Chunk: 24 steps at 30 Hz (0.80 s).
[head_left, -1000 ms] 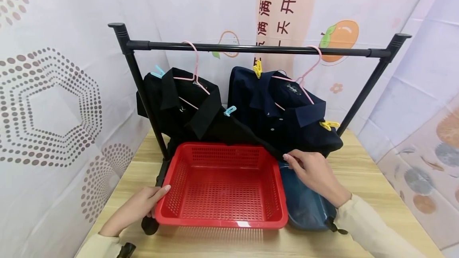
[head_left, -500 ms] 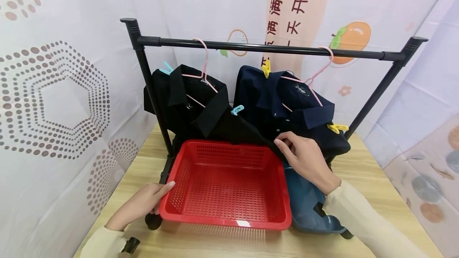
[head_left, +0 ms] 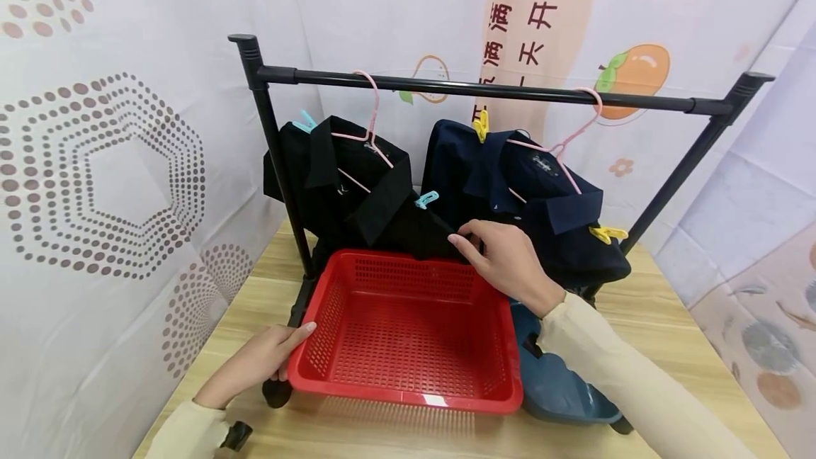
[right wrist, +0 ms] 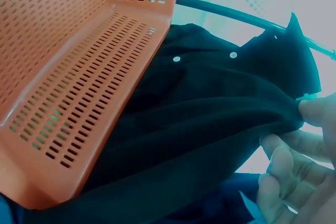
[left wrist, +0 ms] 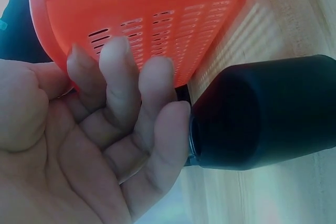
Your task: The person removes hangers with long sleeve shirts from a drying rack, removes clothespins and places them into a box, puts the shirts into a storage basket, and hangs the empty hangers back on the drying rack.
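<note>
White printed curtain [head_left: 382,6] behind and at both sides; dot patterns, fruit, Chinese characters. Wood-grain table [head_left: 637,317], light tan. Black rack [head_left: 484,90] with a straight rail running left to right.

Red basket [head_left: 408,342], perforated, in front of the rack, opening up, slotted floor visible; rectangular, long axis left to right. Blue basin [head_left: 567,388] just right of it, partly hidden behind the basket and right sleeve; contents can't tell.

Black shirt [head_left: 338,214] hangs left on the rail, collar up and spread toward the camera, body dropping behind the basket's far rim; shoulder line slopes down to the right. Navy shirt [head_left: 561,214] hangs beside it on the right, collar up too.

Right hand [head_left: 510,261] pinches the black shirt's edge between thumb and index, drawing the cloth into folds; other fingers loosely bent. Left hand [head_left: 261,360] holds the basket's left rim, thumb on top, fingers bent outside; black foot [left wrist: 262,114] of the rack next to the fingertips.

Pink hanger [head_left: 371,134] in the black shirt. Two light-blue clips [head_left: 426,200] on that shirt; two yellow clips [head_left: 481,126] on the navy one.
</note>
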Motion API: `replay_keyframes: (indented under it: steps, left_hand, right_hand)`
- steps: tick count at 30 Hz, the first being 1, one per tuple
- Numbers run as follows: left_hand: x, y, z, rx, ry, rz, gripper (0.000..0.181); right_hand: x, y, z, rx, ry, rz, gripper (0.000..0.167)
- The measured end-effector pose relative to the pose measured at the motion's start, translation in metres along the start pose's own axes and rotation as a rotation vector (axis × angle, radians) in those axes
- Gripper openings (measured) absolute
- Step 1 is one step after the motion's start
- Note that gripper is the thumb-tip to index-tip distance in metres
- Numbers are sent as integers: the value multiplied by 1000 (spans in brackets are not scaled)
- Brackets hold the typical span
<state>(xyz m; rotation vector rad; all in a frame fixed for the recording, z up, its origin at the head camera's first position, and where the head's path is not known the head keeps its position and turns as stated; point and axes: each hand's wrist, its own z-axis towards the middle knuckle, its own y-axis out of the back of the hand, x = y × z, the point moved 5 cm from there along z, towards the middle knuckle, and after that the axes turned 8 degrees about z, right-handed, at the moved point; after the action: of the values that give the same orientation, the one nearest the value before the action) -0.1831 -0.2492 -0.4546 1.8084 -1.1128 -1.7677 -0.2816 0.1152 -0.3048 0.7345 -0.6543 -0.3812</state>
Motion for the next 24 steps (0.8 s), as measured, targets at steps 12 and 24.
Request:
replay_keyframes:
  steps: [12,24]
  left_hand:
    - [-1,4,-2,76,-16,-70,50]
    - [0,4,-4,199,9,-213,49]
  right_hand:
    - [7,-7,9,0,137,-102,33]
    - [11,9,7,-87,269,-153,9]
